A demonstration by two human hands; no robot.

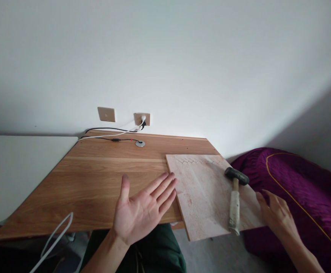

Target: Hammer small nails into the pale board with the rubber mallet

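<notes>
At the desk [105, 185], the left hand [142, 212] spreads flat and empty, the hammer [234, 208] to its 3 o'clock on the board [202, 197], long axis running 12 to 6. Closer to it, the right hand [279, 214] curls at the board's edge, its hold unclear, hammer at 9 o'clock.

A board [201, 193] lay on the right of the desk [97, 182], projecting past its front edge. A rubber mallet [234, 203] rested on the board's right half. The left hand [144, 214] was at the board's left, the right hand [279, 214] at its right. A wall socket [137, 118] was behind the desk.
</notes>
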